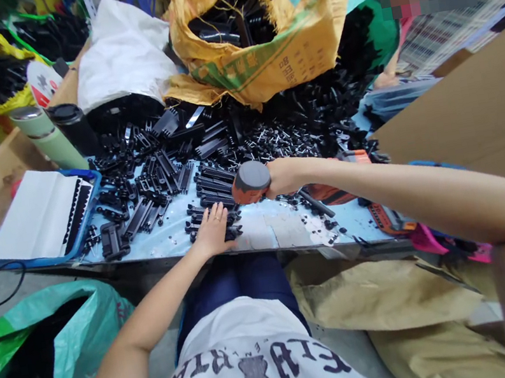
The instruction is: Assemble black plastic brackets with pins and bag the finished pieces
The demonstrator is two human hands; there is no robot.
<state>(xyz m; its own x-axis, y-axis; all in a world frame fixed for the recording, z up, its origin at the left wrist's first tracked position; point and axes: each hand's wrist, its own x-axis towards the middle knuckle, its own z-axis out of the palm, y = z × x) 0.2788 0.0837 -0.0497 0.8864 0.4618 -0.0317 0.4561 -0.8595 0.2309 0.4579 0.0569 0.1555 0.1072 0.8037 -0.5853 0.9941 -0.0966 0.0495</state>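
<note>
My right hand (282,176) is wrapped round an orange-and-black cordless drill (251,182), whose rounded back end faces me. The drill's tip is hidden. Beside it, my left hand (213,226) lies flat, fingers stretched, on a row of black plastic parts (196,216) at the table's front edge. More long black parts (213,182) are lined up just behind that row. A heap of small silvery screws (273,137) mixed with black pieces spreads further back.
An orange woven sack (263,77) of black parts stands behind the heap. At left are a blue tray (96,183) with white sheets, a green flask (48,139) and a black tumbler (75,128). A cardboard panel (471,107) borders the right, with another person beyond.
</note>
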